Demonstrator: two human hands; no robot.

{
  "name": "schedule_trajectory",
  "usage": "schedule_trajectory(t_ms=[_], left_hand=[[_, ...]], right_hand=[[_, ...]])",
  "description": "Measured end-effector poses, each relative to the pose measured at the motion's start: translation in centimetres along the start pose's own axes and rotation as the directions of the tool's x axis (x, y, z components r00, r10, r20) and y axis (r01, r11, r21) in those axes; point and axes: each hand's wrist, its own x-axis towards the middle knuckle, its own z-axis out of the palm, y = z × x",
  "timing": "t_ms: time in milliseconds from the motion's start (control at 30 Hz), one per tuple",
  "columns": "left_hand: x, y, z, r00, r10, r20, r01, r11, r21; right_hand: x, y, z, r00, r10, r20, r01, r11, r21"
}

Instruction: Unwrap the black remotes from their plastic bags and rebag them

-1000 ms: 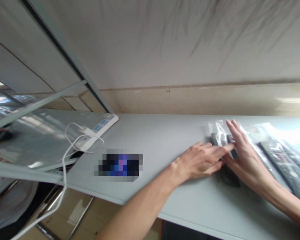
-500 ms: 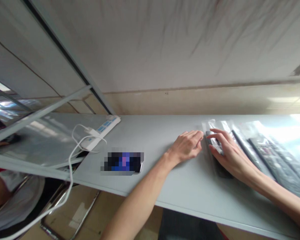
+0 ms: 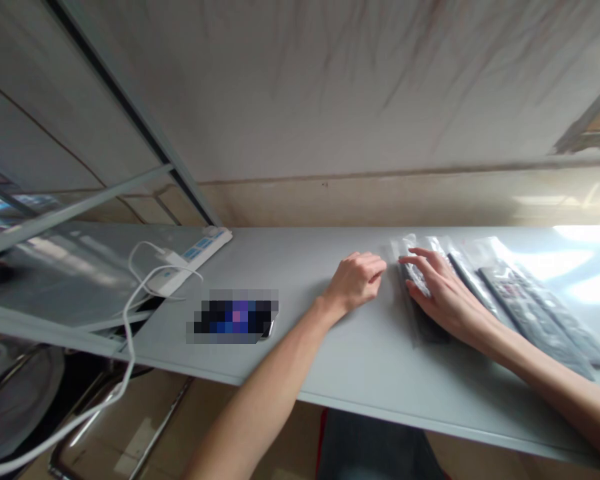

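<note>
My left hand (image 3: 356,283) is closed in a loose fist and rests on the grey table, just left of the bagged remotes. No object shows in it, though its palm side is hidden. My right hand (image 3: 443,293) lies palm down with fingers spread over a dark remote control (image 3: 427,327) in a clear plastic bag. Its fingertips touch the bag near the far end, and the hand covers much of that remote. Right of it lie more bagged remotes, one partly behind my hand (image 3: 473,283) and another with its buttons upward (image 3: 530,313).
A phone with a blurred screen (image 3: 237,317) lies on the grey table (image 3: 350,370) to the left. Beyond it, a white power strip (image 3: 193,260) has a white cable (image 3: 130,320) hanging over the edge. A metal frame stands left, a wall behind, and a chair below.
The view has turned slightly right, so the table and everything on it sit further left. Both hands keep nearly the same pose beside and over the remotes.
</note>
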Motion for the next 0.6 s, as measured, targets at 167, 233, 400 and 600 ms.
schedule_trajectory(t_ms=[167, 233, 400, 600], left_hand=[[0.0, -0.1, 0.2, 0.998, -0.055, -0.007, 0.054, 0.997, -0.047], [-0.1, 0.1, 0.0, 0.996, -0.089, 0.004, 0.089, 0.994, -0.063], [-0.2, 0.7, -0.6, 0.987, -0.15, 0.053, 0.153, 0.987, -0.053], [-0.2, 1.0, -0.8, 0.987, -0.141, 0.075, 0.148, 0.984, -0.099]], right_hand=[[0.0, 0.3, 0.1, 1.0, -0.024, -0.007, 0.024, 0.999, -0.024], [0.0, 0.5, 0.3, 0.999, -0.032, -0.003, 0.032, 0.999, -0.028], [-0.1, 0.4, 0.6, 0.998, -0.055, -0.009, 0.055, 0.997, -0.045], [-0.1, -0.6, 0.2, 0.998, -0.054, -0.025, 0.053, 0.997, -0.05]])
